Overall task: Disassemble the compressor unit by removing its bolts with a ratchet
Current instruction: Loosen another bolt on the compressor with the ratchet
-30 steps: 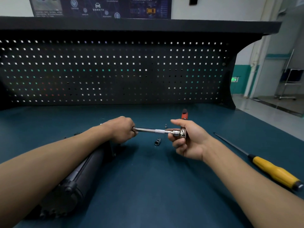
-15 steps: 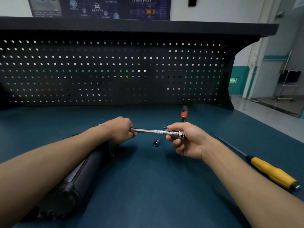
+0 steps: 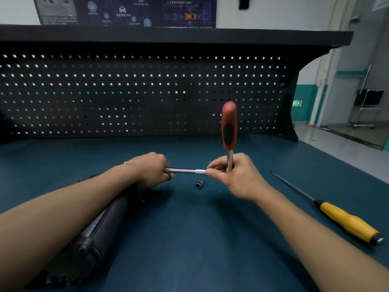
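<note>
— So, how does the ratchet (image 3: 229, 127) look from the head camera?

— Its red handle has a dark oval inlay and stands nearly upright, a little blurred. A bright steel shank runs down from it into the right hand (image 3: 237, 175). From the ratchet's head a slim steel extension bar (image 3: 185, 171) runs level to the left, with a knurled band at its right end.

— And the fingers?

— The right hand's fingers (image 3: 214, 167) are curled round the shank and pinch the knurled end, so the ratchet's head is hidden. The left hand (image 3: 151, 168) is closed in a fist round the bar's other end. What the bar meets there cannot be told.

— Where is the compressor unit (image 3: 99, 232)?

— It is a dark cylinder that lies on the bench (image 3: 189, 239) under the person's left forearm. It runs from the lower left up to the left hand, which sits at its far end.

— What else lies on the bench?

— A small loose socket (image 3: 199, 184) lies on the blue-green top, just below the bar and between the hands. A screwdriver (image 3: 347, 223) with a yellow handle lies well off to the right.

— And the room?

— A black pegboard (image 3: 136, 91) backs the bench under a dark shelf, with a dark poster (image 3: 126, 11) above. To the right are a pale wall with a teal band and a grey floor.
</note>
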